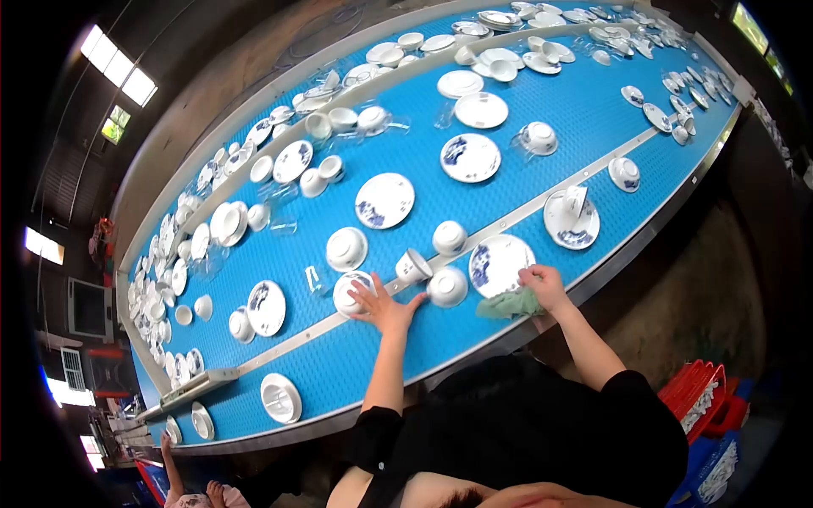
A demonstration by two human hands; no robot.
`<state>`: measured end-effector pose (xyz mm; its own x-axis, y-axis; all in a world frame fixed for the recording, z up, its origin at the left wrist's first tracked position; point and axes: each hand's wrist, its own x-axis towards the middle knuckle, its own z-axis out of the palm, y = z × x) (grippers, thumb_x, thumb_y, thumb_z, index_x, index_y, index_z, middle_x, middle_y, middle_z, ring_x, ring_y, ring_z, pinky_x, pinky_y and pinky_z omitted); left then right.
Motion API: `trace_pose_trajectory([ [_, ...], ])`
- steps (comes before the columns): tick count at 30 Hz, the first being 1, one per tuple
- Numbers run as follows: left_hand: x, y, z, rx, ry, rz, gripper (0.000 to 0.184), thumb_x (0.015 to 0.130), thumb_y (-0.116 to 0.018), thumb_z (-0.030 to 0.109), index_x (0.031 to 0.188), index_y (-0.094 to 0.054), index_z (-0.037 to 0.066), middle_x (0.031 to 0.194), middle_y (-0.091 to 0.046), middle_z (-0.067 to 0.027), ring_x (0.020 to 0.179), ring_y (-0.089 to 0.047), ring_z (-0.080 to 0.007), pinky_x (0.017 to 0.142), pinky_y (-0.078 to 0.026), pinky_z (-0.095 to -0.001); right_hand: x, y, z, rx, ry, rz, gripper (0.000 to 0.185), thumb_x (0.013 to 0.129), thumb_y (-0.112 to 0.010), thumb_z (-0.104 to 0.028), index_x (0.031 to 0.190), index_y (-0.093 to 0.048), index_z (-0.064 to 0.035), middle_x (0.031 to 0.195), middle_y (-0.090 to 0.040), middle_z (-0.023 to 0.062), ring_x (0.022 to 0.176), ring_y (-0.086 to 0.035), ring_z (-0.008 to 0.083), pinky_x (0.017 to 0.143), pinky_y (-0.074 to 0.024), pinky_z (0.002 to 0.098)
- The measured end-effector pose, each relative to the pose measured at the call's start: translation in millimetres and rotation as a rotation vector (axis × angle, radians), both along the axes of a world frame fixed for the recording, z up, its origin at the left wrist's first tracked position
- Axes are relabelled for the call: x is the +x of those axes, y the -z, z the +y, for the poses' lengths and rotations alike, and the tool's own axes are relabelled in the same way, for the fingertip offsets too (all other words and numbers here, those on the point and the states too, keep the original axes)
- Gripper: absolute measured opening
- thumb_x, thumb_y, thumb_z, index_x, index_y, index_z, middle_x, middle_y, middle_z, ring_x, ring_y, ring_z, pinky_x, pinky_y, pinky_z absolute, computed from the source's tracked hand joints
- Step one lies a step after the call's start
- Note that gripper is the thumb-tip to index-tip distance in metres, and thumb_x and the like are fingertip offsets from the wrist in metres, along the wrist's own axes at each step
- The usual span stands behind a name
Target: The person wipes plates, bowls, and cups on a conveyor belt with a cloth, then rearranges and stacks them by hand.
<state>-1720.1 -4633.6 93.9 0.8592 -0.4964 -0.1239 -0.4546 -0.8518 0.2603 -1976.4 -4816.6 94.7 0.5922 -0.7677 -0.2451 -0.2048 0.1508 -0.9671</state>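
My left hand (388, 310) reaches over the blue belt with its fingers spread, the fingertips on or just over an upturned white bowl (349, 296). A tilted white cup (412, 267) and another upturned bowl (447, 287) lie just to its right. My right hand (544, 286) is closed at the right edge of a white plate with a blue pattern (501, 261). Below that hand a green cloth (510, 305) lies against the plate's near edge; whether the fingers grip the plate, the cloth or both is unclear.
The blue belt (330, 370) carries plates, bowls, cups and clear glasses. A metal rail (315, 331) runs along it. At the lower left a co-worker's arm (172, 466) reaches to the belt edge. Red and blue crates (696, 391) stand at the lower right.
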Motion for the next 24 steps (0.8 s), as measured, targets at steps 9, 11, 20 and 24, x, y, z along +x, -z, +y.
trace_pose_trajectory([
  [9, 23.9, 38.7, -81.3, 0.094, -0.146, -0.146, 0.085, 0.064, -0.065, 0.056, 0.132, -0.036, 0.014, 0.146, 0.0, -0.0145, 0.132, 0.009, -0.0401, 0.094, 0.002, -0.0703, -1.8, 33.5, -134.5, -0.163, -0.091, -0.005, 0.018, 0.081, -0.06, -0.014, 0.094, -0.058, -0.0018, 0.086, -0.059, 0.0027, 0.079, -0.053, 0.0081, 0.071, -0.0434, 0.0232],
  [11, 40.9, 57.4, -86.0, 0.054, -0.178, -0.241, 0.064, 0.077, -0.057, 0.048, 0.128, -0.042, 0.013, 0.147, -0.004, -0.0127, 0.133, 0.004, -0.0377, 0.094, -0.001, -0.0704, 4.5, 45.2, -159.1, -0.278, -0.145, 0.141, 0.027, 0.079, -0.06, -0.027, 0.097, -0.061, -0.0072, 0.093, -0.063, 0.0083, 0.089, -0.058, 0.0201, 0.081, -0.044, 0.0314],
  [20, 8.0, 64.8, -96.2, -0.369, -0.241, -0.384, 0.062, 0.086, -0.046, 0.045, 0.13, -0.034, 0.003, 0.143, -0.01, -0.0228, 0.132, -0.01, -0.0396, 0.104, -0.009, -0.0546, 27.2, 39.4, -212.7, -0.144, -0.495, 0.265, 0.029, 0.08, -0.06, -0.034, 0.095, -0.061, -0.0085, 0.091, -0.063, 0.0071, 0.088, -0.058, 0.0192, 0.078, -0.0444, 0.0306],
  [24, -75.7, 47.1, -116.3, -0.653, 0.053, -0.125, 0.071, 0.083, -0.049, 0.049, 0.128, -0.032, -0.003, 0.14, -0.015, -0.0261, 0.131, -0.013, -0.0408, 0.104, -0.014, -0.0503, 21.9, 35.2, -232.9, -0.022, -0.653, 0.159, 0.029, 0.082, -0.06, -0.032, 0.097, -0.061, -0.0074, 0.093, -0.063, 0.0051, 0.088, -0.057, 0.0136, 0.08, -0.0429, 0.0269],
])
